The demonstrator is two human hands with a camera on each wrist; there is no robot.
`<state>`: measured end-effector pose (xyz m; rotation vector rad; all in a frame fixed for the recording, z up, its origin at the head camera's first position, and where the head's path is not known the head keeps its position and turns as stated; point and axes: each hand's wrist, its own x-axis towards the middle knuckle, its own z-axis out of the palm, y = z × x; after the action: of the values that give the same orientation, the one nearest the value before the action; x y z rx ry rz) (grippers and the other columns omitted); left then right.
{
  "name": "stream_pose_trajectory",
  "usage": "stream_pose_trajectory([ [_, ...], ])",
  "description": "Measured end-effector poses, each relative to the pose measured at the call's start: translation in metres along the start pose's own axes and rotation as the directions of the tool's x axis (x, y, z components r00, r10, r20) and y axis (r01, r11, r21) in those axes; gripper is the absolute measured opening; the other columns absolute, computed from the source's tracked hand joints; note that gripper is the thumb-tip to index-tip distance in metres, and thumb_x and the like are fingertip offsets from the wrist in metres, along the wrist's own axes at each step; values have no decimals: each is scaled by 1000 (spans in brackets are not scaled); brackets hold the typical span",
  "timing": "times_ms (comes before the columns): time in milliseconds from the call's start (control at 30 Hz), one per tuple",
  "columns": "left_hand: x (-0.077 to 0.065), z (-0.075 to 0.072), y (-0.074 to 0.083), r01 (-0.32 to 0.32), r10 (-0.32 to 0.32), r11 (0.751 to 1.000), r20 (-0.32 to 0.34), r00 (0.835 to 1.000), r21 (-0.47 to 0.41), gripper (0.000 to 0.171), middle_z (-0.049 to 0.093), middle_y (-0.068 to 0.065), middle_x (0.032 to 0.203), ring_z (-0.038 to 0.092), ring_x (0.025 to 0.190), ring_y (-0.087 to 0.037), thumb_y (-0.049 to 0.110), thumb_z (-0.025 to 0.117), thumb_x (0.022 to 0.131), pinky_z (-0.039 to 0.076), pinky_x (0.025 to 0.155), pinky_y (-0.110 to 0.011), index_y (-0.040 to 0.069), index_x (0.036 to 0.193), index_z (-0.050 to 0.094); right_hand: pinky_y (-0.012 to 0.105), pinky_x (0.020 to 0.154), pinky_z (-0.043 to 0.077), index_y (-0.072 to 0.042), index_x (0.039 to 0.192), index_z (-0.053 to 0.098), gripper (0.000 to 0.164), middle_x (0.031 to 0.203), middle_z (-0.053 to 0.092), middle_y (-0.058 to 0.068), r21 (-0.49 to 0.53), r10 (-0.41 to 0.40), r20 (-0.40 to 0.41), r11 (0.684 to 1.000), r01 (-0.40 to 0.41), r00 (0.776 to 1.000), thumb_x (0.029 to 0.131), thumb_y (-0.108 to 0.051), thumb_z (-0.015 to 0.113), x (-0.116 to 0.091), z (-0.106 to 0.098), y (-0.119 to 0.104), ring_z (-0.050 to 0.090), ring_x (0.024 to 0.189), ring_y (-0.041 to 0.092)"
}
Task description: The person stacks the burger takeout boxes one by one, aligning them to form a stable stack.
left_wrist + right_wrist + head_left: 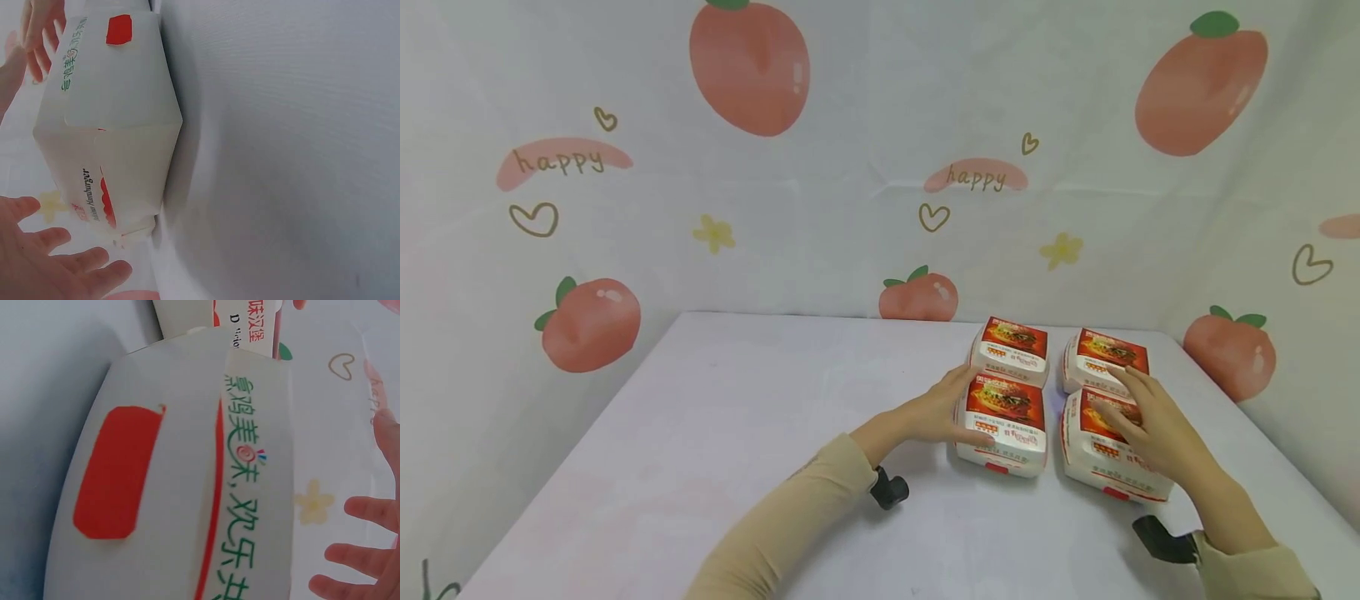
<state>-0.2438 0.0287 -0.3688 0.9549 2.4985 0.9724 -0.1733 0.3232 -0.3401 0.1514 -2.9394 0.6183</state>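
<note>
White and red hamburger boxes stand in two columns on the right of the table in the head view. My left hand (925, 415) is at the left side of the near-left hamburger box (1006, 410), its thumb by the front and fingers toward the back. In the left wrist view, those fingers (94, 259) are spread apart beside the box (119, 81). My right hand (1165, 429) hovers over the right part of the near-right hamburger box (1101, 462), partly hiding it. Its fingers (362, 559) are spread in the right wrist view; contact cannot be told.
Behind the near boxes stand a far-left hamburger box (1011, 346) and a far-right hamburger box (1108, 350). A narrow gap separates the two columns. The white table (760, 400) stretches leftward, with a fruit-printed cloth backdrop (820, 225) behind it.
</note>
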Motion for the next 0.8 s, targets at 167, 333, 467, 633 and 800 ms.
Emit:
stream_pose_trajectory([
  [167, 7, 3, -2, 13, -13, 1000, 14, 1000, -7, 106, 4, -7, 158, 20, 143, -26, 43, 75, 75, 30, 114, -47, 21, 152, 5, 77, 90, 27, -1, 145, 23, 73, 141, 22, 37, -12, 14, -11, 1000, -14, 1000, 93, -44, 51, -2, 2, 3, 25, 125, 55],
  [333, 10, 6, -4, 34, -35, 999, 27, 999, 22, 107, 2, -7, 159, 18, 144, -27, 44, 75, 74, 29, 114, -46, 21, 152, 5, 77, 90, 27, 1, 144, 25, 73, 140, 22, 37, -27, 29, -10, 999, -30, 1000, 93, -45, 50, -3, 4, 5, 25, 125, 56],
  [467, 11, 7, -5, 35, -36, 999, 31, 999, 25, 108, 1, -6, 159, 18, 145, -26, 44, 76, 74, 29, 115, -45, 21, 152, 5, 77, 89, 27, 0, 144, 23, 74, 141, 21, 38, -26, 40, -2, 999, -40, 999, 93, -46, 49, -3, 5, 7, 24, 125, 57],
  [633, 13, 7, -6, 34, -35, 999, 35, 999, 10, 108, 1, -5, 159, 16, 145, -25, 42, 77, 73, 27, 116, -43, 20, 152, 5, 78, 88, 27, 0, 145, 22, 75, 141, 20, 38, -24, 46, 0, 999, -46, 999, 93, -47, 49, -4, 5, 8, 24, 125, 58],
  [800, 14, 8, -5, 36, -37, 999, 32, 999, 23, 107, 4, -6, 158, 19, 144, -24, 41, 77, 73, 28, 116, -40, 17, 151, 8, 78, 89, 26, 0, 145, 22, 75, 141, 20, 39, -21, 48, 4, 999, -48, 999, 93, -47, 48, -4, 7, 11, 24, 125, 58],
])
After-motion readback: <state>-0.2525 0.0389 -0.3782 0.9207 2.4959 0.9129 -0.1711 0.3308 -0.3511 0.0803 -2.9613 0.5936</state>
